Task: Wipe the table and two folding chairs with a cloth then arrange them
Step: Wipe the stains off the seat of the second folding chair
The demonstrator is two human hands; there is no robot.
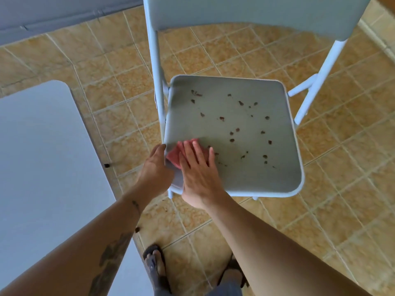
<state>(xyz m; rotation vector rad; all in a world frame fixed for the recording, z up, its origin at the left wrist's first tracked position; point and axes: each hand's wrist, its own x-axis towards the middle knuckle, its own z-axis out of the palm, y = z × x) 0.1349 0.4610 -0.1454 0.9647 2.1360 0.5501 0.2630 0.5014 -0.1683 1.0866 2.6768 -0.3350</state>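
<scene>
Floor: tan tiled floor (213, 50) all round, with a grey-white table (42, 157) at 9 o'clock from the chair and the person's sandalled feet at 6 o'clock.
Chair: one pale folding chair (235, 135) stands open, backrest at 12 o'clock, seat facing up and dotted with small dark crumbs (232, 133).
Cloth: pink cloth (177, 154) lies on the seat's near-left corner, mostly hidden under the fingers.
Right hand: right hand (196, 169) is laid flat and spread, palm down, pressing the cloth onto the seat; it pins the cloth but does not clutch it.
Left hand: left hand (156, 165) curls round the seat's left edge, thumb side up, seemingly steadying the chair, though the fingers below the rim are out of sight.
Key relation: the dirt lies from 12 to 3 o'clock of the right hand, spread across the middle and far-right of the seat, so the wiping stroke would likely run away from the body and rightward.
Nearer hand: the right, already on the cloth.
Progress: chair wiping looks barely begun; a second chair is not in view.
</scene>
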